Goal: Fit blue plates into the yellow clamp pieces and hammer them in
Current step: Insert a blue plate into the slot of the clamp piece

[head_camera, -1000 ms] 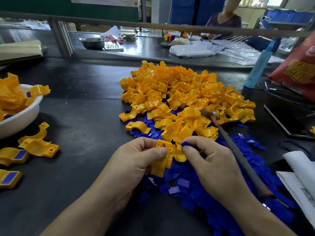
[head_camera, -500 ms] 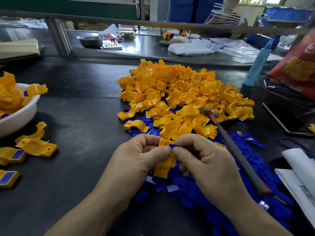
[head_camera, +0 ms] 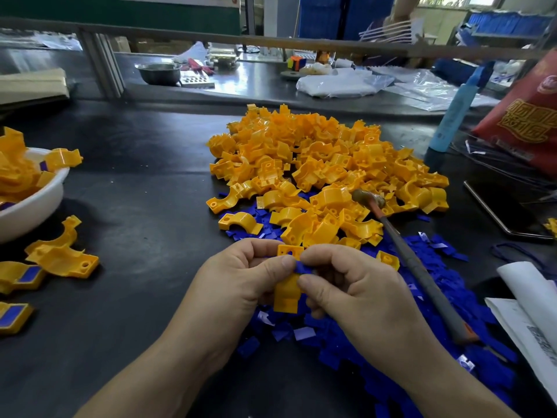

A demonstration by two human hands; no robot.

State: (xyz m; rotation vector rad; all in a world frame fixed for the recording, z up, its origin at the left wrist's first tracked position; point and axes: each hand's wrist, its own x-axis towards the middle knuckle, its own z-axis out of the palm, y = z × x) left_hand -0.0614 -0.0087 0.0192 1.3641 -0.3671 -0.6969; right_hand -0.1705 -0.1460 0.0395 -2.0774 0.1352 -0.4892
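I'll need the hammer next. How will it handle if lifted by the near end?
Probably head-heavy: the hammer has a metal-looking head on a long thin handle, so it may dip forward. The handle looks stiff, unlikely to flex. Its head rests on the yellow clamp pile, so lifting could nudge loose pieces.

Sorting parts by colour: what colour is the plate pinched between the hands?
Blue plate against the yellow clamp piece; head view shows it best.

bench: dark worktable (head_camera: 144,182) | metal rail (head_camera: 271,43) across back | green wall (head_camera: 120,10) | daylit window (head_camera: 482,0) top right
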